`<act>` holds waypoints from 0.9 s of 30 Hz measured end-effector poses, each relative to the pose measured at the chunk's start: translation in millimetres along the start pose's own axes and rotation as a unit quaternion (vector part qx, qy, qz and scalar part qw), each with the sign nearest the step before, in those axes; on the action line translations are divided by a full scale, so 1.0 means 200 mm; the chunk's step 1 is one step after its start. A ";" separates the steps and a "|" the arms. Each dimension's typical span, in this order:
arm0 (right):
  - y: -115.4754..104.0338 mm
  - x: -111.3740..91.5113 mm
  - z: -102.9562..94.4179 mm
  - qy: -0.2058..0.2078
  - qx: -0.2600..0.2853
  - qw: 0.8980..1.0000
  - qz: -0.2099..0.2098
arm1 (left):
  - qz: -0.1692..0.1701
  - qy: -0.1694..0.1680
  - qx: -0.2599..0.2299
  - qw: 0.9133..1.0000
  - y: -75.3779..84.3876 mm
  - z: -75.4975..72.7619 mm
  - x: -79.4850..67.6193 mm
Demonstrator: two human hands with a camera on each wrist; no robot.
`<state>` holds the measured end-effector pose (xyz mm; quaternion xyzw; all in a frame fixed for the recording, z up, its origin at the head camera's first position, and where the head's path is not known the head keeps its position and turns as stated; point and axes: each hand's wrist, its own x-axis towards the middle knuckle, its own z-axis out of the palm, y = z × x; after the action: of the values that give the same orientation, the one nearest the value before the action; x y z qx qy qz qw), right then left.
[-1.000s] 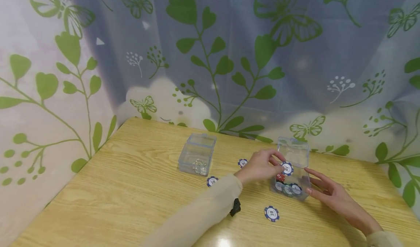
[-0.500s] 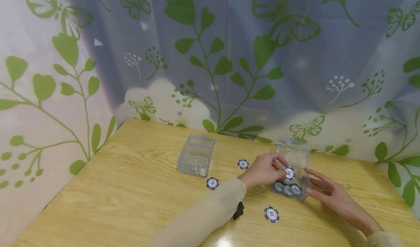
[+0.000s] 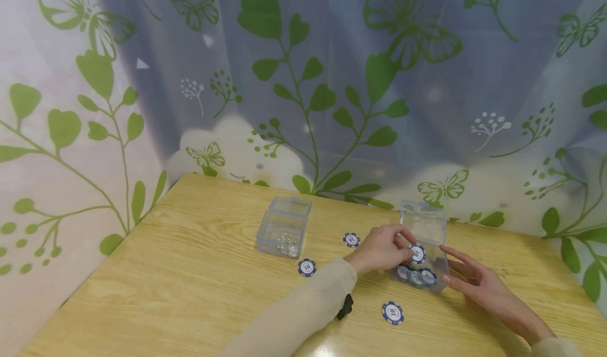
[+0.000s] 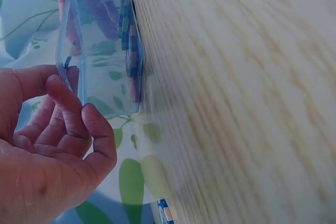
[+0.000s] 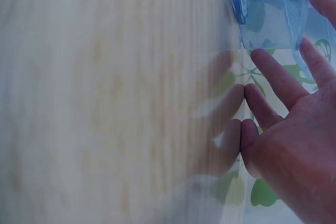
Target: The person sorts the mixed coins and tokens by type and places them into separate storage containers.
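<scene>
My left hand (image 3: pixel 382 247) pinches a blue-and-white poker chip (image 3: pixel 417 253) over the mouth of a clear plastic box (image 3: pixel 439 265) with its lid raised. Several chips (image 3: pixel 416 278) lie inside near the front wall, and part of a red one shows beneath my fingers. At the box's right side rests my right hand (image 3: pixel 488 288), thumb and fingertips at the wall with the fingers fairly straight. In the left wrist view the clear box (image 4: pixel 100 51) stands on the wood, chips (image 4: pixel 131 51) low inside it. The right wrist view shows my spread right hand (image 5: pixel 294 124) beside the box.
Left of my hands stands a second clear box (image 3: pixel 283 230), lid up, with shiny rings (image 3: pixel 287 244) in it. Loose poker chips lie on the wooden table (image 3: pixel 189 273): one at the back (image 3: pixel 351 239), one by the second box (image 3: pixel 306 267), one in front (image 3: pixel 392 313). A patterned curtain backs the table.
My left hand has lowered slightly with the chip, deeper over the box, and covers more of the red chip. The right hand keeps its place at the box wall.
</scene>
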<state>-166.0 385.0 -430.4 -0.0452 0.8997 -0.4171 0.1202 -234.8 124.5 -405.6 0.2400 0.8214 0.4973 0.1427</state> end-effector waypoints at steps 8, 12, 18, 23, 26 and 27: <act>0.00 0.00 0.00 -0.002 0.001 1.000 -0.001 | 0.002 0.001 0.005 1.000 0.00 0.00 0.00; -0.01 0.00 0.00 -0.003 0.005 1.000 -0.003 | 0.002 0.002 0.006 1.000 0.00 -0.01 0.00; -0.02 -0.01 0.00 -0.004 0.009 1.000 0.000 | 0.010 -0.004 0.019 1.000 -0.01 -0.01 0.00; -0.01 -0.01 0.00 -0.007 0.015 1.000 0.006 | 0.025 -0.024 0.017 0.999 -0.02 -0.03 0.00; -0.01 -0.01 0.01 -0.005 0.011 1.000 0.001 | 0.043 -0.043 0.015 0.998 -0.03 -0.04 -0.02; -0.01 -0.01 0.01 -0.004 0.009 1.000 0.000 | 0.050 -0.050 0.014 0.997 -0.04 -0.04 -0.04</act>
<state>-164.0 383.4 -429.7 -0.0458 0.8952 -0.4254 0.1244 -235.0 111.0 -408.1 0.3074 0.8072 0.4796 0.1549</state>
